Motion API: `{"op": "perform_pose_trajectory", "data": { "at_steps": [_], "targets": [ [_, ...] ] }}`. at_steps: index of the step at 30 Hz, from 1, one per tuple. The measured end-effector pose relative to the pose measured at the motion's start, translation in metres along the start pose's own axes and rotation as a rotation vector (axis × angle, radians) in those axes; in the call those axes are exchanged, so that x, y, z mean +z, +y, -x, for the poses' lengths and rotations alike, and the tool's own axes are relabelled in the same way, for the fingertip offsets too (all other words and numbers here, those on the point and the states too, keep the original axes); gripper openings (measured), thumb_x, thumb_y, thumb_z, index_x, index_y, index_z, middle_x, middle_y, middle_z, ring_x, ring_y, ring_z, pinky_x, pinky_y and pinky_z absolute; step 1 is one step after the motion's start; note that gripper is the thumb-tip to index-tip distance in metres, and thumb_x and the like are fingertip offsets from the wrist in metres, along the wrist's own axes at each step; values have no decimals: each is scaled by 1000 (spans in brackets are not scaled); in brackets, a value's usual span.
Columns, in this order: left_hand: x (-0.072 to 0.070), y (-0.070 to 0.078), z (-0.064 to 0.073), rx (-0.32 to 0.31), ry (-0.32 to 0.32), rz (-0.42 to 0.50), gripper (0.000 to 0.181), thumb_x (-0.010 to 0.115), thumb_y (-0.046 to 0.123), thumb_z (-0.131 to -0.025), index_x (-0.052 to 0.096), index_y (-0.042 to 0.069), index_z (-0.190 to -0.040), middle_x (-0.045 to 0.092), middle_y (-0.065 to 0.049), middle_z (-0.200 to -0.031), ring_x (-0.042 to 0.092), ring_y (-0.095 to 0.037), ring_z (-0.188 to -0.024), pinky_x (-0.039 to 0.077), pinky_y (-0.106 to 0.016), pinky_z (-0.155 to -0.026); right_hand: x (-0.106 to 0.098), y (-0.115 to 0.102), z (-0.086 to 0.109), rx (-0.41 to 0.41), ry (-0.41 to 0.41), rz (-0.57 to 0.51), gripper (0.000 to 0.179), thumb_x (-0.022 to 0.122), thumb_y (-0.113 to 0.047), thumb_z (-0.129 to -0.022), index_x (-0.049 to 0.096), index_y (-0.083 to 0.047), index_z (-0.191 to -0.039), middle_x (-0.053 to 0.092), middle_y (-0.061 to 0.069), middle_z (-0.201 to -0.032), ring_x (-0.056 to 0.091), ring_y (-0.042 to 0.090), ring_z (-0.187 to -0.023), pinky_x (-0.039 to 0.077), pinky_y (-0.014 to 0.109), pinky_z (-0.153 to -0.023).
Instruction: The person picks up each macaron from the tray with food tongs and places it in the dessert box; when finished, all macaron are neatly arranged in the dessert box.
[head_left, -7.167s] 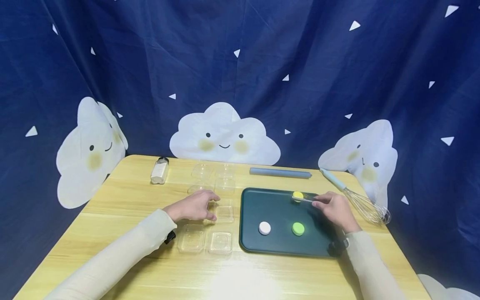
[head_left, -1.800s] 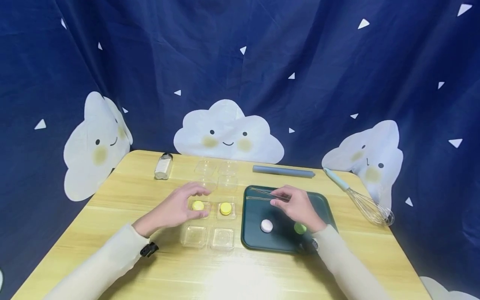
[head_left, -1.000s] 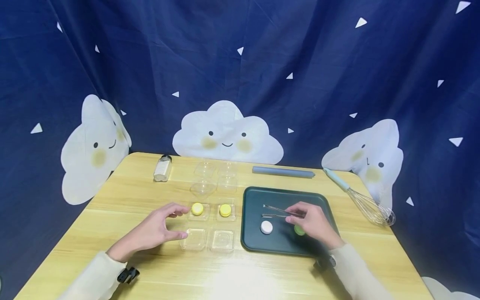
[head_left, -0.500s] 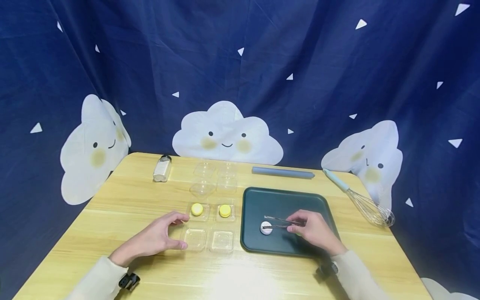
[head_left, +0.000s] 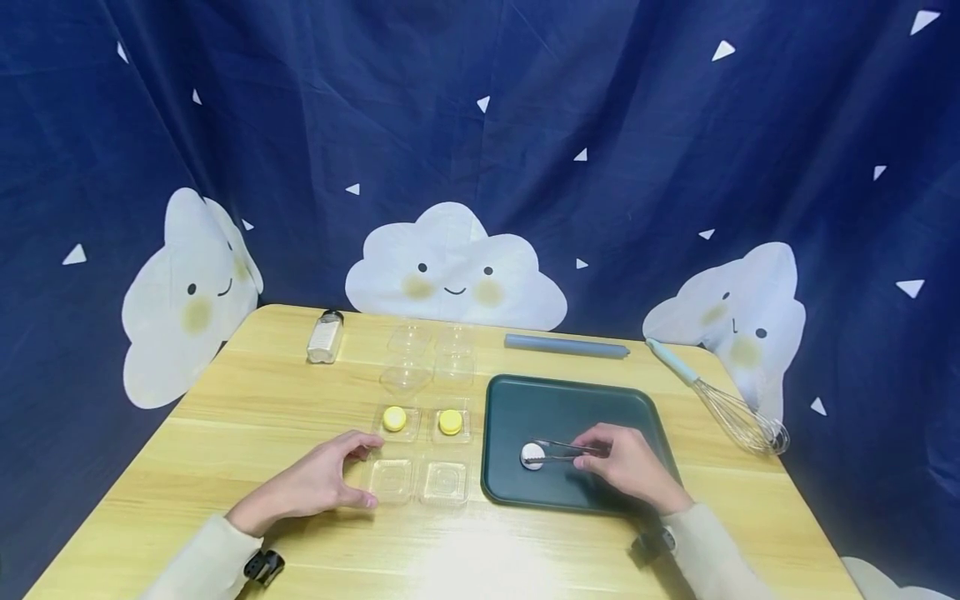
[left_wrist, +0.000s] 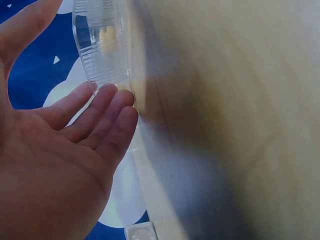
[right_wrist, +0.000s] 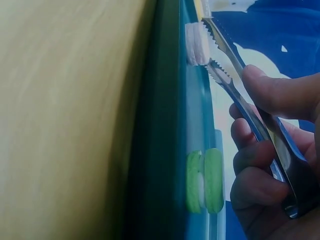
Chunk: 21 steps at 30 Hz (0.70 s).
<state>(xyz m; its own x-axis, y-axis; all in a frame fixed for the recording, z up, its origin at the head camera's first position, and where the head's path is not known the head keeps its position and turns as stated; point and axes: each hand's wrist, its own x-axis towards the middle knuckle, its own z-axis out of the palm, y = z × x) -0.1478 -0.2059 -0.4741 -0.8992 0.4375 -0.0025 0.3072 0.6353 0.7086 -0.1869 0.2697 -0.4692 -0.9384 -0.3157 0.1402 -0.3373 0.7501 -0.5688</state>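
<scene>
My right hand point(head_left: 633, 467) holds metal tongs point(right_wrist: 250, 112) between thumb and fingers. Their serrated tips stand apart at the white macaron point(head_left: 531, 463), one toward each side of it, over the dark green tray point(head_left: 577, 502). A green macaron point(right_wrist: 214, 180) lies on the tray nearby, hidden behind the right hand in the head view. My left hand point(head_left: 311, 482) is spread, fingers and thumb apart, by the left edge of a clear plastic container point(head_left: 391, 481); its fingertips meet clear plastic in the left wrist view. Two yellow macarons point(head_left: 394, 418) sit in separate containers behind.
Another clear container point(head_left: 443, 483) stands at the front, left of the tray. More clear plastic pieces point(head_left: 406, 377) lie farther back. A black-capped bottle point(head_left: 324, 339) stands back left. A blue-grey rolling pin point(head_left: 566, 345) and a whisk point(head_left: 720, 400) lie behind and right of the tray.
The yellow macaron is off the tray; two yellow ones now show in containers. The tongs have come forward to the white macaron. My left hand has moved nearer, to the front-left container.
</scene>
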Motion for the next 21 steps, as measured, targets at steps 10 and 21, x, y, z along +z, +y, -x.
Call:
{"op": "perform_pose_trajectory", "data": {
  "at_steps": [10,21],
  "targets": [
    [0,3,1,5,-10,17,89,90,39,-69,52,2,-141,62,-10,-134,59,-28,-119,53,-38,-104,4,-4,1,-19,-17,13,20,86,-22,-77,78,-25,-95,74,-14,-90,64,0,-83,56,23,-78],
    [-2,2,0,7,-17,14,84,90,34,-70,54,4,-140,65,-7,-131,60,-26,-115,54,-36,-102,8,-1,0,-51,9,34,21,88,-21,-76,78,-26,-94,73,-15,-88,62,-2,-80,56,22,-76]
  ]
}}
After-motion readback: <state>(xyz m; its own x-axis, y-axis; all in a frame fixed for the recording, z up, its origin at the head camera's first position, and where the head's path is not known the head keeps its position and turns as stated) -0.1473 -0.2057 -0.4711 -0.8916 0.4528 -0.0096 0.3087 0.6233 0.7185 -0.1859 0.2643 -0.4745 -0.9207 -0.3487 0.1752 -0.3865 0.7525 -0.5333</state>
